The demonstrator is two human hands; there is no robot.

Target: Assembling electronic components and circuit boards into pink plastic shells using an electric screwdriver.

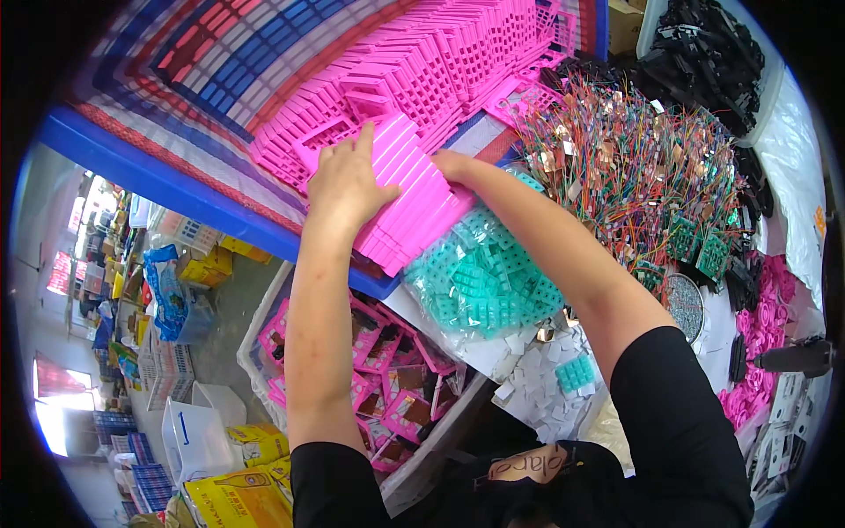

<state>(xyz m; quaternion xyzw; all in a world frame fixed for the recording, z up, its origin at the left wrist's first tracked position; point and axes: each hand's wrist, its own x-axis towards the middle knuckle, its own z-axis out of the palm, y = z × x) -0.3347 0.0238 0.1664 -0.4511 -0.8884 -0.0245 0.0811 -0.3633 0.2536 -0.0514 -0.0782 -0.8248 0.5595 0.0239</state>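
A leaning stack of pink plastic casings [412,189] sits between my hands at the blue edge of the table. My left hand [346,183] grips its left side, fingers stretched over the top and thumb against the near face. At the stack's right end is my right hand [451,165], its fingers mostly hidden by the casings. Long rows of similar pink casings [414,75] stand packed beyond my hands. Below the stack, a clear bag of teal button pads [488,273] lies close to my right forearm.
Tangled wires with green circuit boards [629,176] are heaped to the right, below a bin of black parts [704,66]. White pieces [554,378] lie near me. A crate of pink-framed parts [396,387] stands under the blue table edge [176,189]. Pink straps [759,352] pile at far right.
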